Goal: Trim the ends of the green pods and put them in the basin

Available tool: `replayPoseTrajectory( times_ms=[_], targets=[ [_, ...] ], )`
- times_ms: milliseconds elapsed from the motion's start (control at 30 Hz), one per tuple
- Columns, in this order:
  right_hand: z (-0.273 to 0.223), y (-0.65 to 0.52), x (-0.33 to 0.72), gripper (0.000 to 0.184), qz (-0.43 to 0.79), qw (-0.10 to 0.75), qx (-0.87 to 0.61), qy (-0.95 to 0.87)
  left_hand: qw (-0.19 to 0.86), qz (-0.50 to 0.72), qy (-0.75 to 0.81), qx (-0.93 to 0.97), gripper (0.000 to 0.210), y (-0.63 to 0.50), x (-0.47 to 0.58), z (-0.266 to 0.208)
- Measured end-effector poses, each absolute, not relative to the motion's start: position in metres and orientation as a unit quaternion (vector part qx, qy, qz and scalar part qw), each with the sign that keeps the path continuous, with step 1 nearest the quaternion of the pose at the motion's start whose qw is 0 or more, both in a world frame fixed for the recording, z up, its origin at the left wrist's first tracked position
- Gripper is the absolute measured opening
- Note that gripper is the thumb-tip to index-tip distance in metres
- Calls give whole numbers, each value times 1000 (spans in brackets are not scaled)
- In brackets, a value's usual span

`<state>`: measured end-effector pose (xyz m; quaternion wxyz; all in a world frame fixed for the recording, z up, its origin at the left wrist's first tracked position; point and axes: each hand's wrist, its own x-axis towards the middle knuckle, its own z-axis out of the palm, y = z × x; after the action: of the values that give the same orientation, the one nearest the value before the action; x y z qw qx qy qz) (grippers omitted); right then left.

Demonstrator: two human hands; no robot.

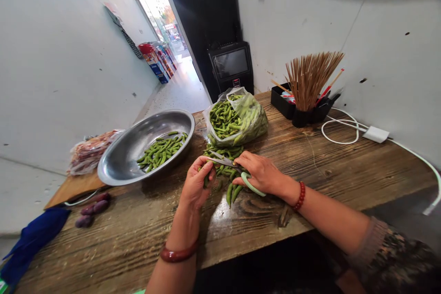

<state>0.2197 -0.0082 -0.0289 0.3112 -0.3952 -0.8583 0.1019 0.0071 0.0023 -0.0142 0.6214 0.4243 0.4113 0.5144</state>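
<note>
My left hand [197, 183] is closed around a green edamame pod [206, 180], which is mostly hidden by the fingers. My right hand [258, 172] grips scissors [253, 184] with pale green handles. Their blades [222, 160] are apart and reach over to the fingertips of my left hand. Below and behind the scissors, loose edamame pods [234, 193] lie on the wooden table. Just beyond them stands an open clear plastic bag [257, 121] full of pods. A wide steel basin [120, 151] to the left holds a smaller heap of pods [161, 150].
Several purple tubers [94, 209] and a blue cloth [34, 239] lie at the left, near a bagged reddish item [91, 151]. At the back right are a black holder [284, 103] with wooden skewers [310, 78] and a white cable [344, 140].
</note>
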Motion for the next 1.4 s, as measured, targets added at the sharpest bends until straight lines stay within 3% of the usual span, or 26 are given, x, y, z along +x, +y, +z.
replayPoseTrajectory(
  times_ms=[233, 367, 533, 633, 800, 1000, 1100, 1200, 1300, 1400],
  targets=[
    [-33, -7, 220, 38, 100, 306, -399, -859, 630, 534, 406, 391, 21, 4, 6, -12],
    [-35, -1, 223, 39, 115, 344, -405, -839, 638, 552, 396, 362, 21, 7, 3, -10],
    [-38, 5, 228, 40, 113, 388, -412, -817, 662, 491, 411, 390, 21, 4, 6, -9],
    [-37, 4, 228, 39, 119, 376, -410, -822, 576, 420, 471, 520, 18, 3, 13, -15],
    [-35, 3, 227, 39, 124, 364, -419, -823, 277, 325, 539, 726, 12, 6, 27, -34],
    [-36, 2, 225, 40, 136, 355, -423, -823, 181, 206, 548, 790, 16, 9, 40, -39],
    [-37, 2, 225, 41, 137, 360, -421, -821, 207, 224, 555, 774, 12, 9, 39, -36],
    [-38, 3, 225, 41, 140, 381, -419, -812, 309, 315, 563, 699, 5, 9, 28, -32],
    [-40, 5, 225, 41, 149, 402, -415, -803, 456, 406, 556, 565, 16, 8, 15, -26],
    [-40, 5, 225, 40, 160, 402, -411, -802, 533, 463, 516, 484, 25, 5, 10, -17]
  ],
)
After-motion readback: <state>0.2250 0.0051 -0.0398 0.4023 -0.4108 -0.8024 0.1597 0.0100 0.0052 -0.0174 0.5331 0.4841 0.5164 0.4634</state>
